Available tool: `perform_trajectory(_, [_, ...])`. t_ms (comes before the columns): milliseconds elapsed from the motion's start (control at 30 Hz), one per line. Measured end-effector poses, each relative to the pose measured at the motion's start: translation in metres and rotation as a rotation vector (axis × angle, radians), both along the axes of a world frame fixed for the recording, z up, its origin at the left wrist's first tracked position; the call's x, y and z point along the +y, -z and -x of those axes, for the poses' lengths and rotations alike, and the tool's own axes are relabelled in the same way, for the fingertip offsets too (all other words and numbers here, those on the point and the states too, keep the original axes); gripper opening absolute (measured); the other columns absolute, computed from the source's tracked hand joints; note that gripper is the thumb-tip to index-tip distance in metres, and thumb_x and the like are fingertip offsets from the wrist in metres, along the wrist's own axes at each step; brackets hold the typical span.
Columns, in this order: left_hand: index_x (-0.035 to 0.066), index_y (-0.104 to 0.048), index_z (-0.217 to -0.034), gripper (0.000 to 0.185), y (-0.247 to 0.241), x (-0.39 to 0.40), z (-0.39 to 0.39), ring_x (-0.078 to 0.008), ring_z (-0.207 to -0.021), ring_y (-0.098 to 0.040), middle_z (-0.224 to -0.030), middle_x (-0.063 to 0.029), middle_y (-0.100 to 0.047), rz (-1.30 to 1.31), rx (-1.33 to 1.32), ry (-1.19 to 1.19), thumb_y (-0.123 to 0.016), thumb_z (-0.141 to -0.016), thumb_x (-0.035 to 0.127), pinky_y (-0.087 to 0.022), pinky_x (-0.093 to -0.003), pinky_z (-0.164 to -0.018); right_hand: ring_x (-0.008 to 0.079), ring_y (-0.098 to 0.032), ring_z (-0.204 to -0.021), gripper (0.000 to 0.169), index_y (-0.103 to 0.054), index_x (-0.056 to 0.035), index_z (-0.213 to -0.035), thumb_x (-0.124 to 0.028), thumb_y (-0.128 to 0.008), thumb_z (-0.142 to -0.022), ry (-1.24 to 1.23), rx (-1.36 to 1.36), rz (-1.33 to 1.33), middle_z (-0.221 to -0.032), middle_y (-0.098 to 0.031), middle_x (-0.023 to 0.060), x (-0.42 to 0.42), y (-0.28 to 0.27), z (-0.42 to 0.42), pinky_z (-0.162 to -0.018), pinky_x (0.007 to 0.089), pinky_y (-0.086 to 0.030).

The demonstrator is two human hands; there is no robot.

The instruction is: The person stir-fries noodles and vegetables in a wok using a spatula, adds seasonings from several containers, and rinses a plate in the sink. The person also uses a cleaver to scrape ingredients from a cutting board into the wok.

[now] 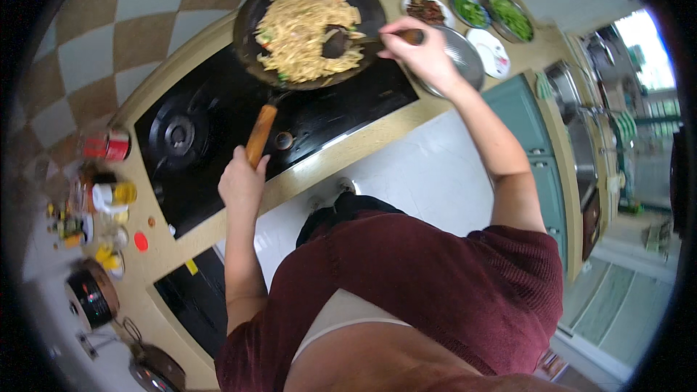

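My left hand [242,181] grips the wooden handle [262,130] of a dark wok [375,8] on the black glass hob [228,87]. Pale noodles or shredded food [305,32] with bits of green fill much of the wok. In my right hand [416,46] is a spatula with a brown wooden grip [412,37]. Its dark blade [334,43] rests among the food at the wok's right side. Below my right forearm and wrist, a round metal lid [463,57] lies partly hidden on the counter.
Beyond the lid stand a plate of browned meat [426,10], a bowl of chopped greens [470,11], a metal bowl of greens [511,16] and a white plate [489,53]. A second burner [179,135] sits left. Bottles [111,196] and a rice cooker [91,294] line the left counter.
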State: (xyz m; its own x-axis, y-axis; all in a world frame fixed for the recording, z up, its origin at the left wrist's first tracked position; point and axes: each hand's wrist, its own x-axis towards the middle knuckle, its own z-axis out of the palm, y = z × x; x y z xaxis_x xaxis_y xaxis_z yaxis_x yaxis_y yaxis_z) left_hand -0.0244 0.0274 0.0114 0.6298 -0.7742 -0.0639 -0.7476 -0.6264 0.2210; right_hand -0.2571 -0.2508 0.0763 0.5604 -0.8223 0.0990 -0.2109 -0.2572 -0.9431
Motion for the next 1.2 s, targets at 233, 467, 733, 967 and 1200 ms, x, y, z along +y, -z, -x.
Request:
perform_trajectory(233, [0.005,-0.055,-0.098,0.045,-0.003,0.003,-0.007,-0.0427,-0.08,-0.064,-0.083,-0.0225,-0.067,-0.028,-0.016,0.014,-0.069,-0.082,0.045,-0.051,-0.0498,-0.066,0.0212,-0.067,-0.086,0.018,-0.067,-0.0085,-0.097,-0.015,-0.07,-0.081,-0.332,0.076,0.615,-0.09,-0.068,0.0096,0.008,0.009,-0.016,-0.074,0.0317,-0.054])
perform_trajectory(467, [0.003,-0.053,-0.091,0.041,-0.004,0.002,-0.008,-0.0425,-0.078,-0.064,-0.079,-0.0224,-0.065,0.005,-0.003,0.083,-0.069,-0.083,0.04,-0.05,-0.0497,-0.064,0.0282,-0.062,-0.074,0.027,-0.059,-0.0127,-0.103,-0.012,-0.062,-0.076,-0.629,0.478,1.197,-0.091,-0.054,0.0112,0.015,0.045,0.029,-0.056,0.0384,-0.051])
perform_trajectory(733, [0.006,-0.059,-0.086,0.044,-0.019,0.022,-0.001,-0.0393,-0.074,-0.063,-0.077,-0.0174,-0.065,-0.04,-0.252,0.024,-0.071,-0.079,0.047,-0.048,-0.0484,-0.062,0.0281,-0.065,-0.095,0.035,-0.06,-0.023,-0.125,-0.027,-0.058,-0.09,-0.033,0.405,0.687,-0.109,-0.066,0.01,-0.018,0.058,0.141,-0.081,0.0362,-0.053])
perform_trajectory(967, [0.003,-0.064,-0.103,0.043,-0.075,-0.053,0.144,-0.0315,-0.087,-0.063,-0.098,-0.0136,-0.066,0.333,-0.752,-0.022,-0.065,-0.088,0.043,-0.051,-0.0417,-0.072,0.0271,-0.069,-0.079,0.04,-0.069,-0.0083,-0.106,-0.042,-0.054,-0.093,0.786,0.246,0.098,-0.092,-0.072,0.0128,-0.266,0.137,0.421,-0.077,0.0388,-0.053])
perform_trajectory(1200, [0.0,-0.063,-0.102,0.033,-0.053,-0.272,0.37,-0.0254,-0.084,-0.065,-0.094,-0.013,-0.067,0.315,-0.341,-0.016,-0.07,-0.087,0.028,-0.052,-0.0366,-0.074,0.0337,-0.064,-0.101,0.042,-0.065,-0.008,-0.112,-0.04,-0.059,-0.085,1.082,0.665,0.166,-0.104,-0.068,0.0188,-0.505,0.176,0.675,-0.088,0.0438,-0.05])
